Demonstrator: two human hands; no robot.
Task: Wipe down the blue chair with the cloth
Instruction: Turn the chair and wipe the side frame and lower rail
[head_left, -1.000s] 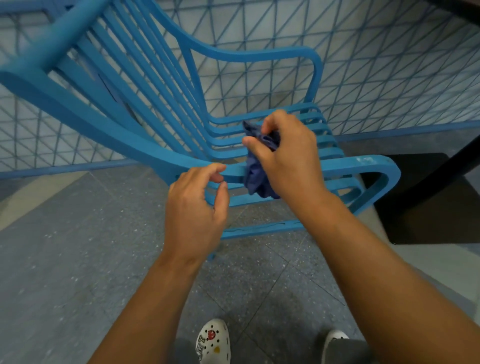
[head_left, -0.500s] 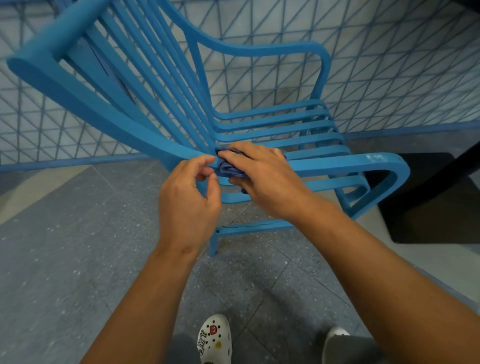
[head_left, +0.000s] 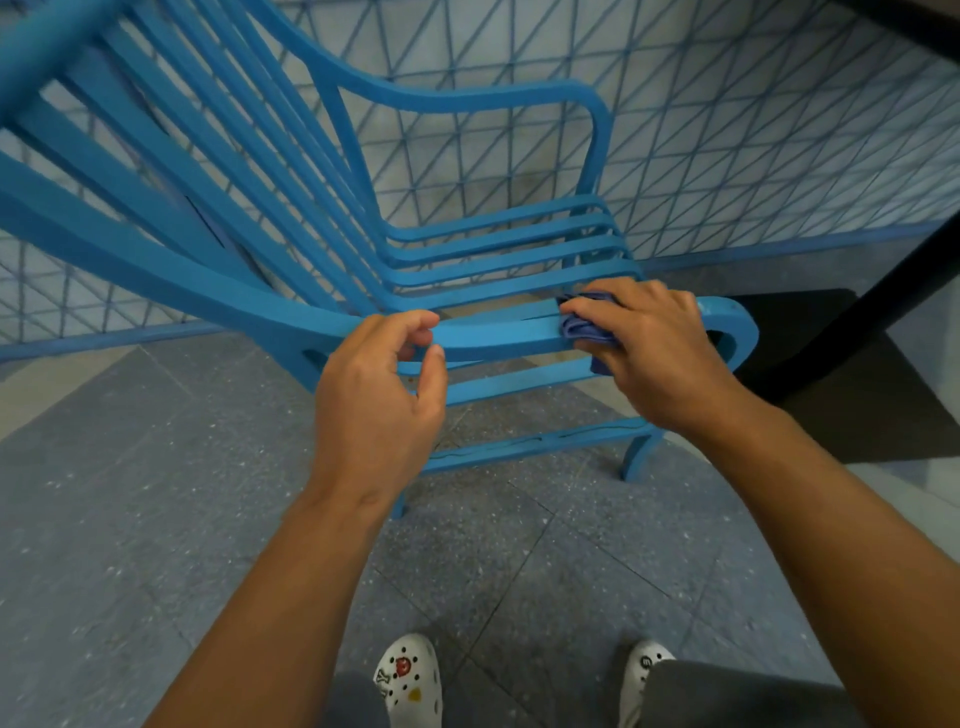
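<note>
My right hand (head_left: 649, 348) presses the cloth (head_left: 584, 328) on the blue chair (head_left: 498, 338) armrest, which runs left to right; my left hand (head_left: 379, 395) hovers loosely curled, holding nothing.

A chair (head_left: 493, 249) stands before me. My right hand (head_left: 654, 348) presses a cloth (head_left: 584, 328) on its near armrest (head_left: 498, 338); my left hand (head_left: 376, 400) is further left.

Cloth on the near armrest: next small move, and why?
Probably slide the cloth on to the armrest's curved end. The right hand presses it just short of that bend, which looks unwiped; the left hand hovers beside the rail.
</note>
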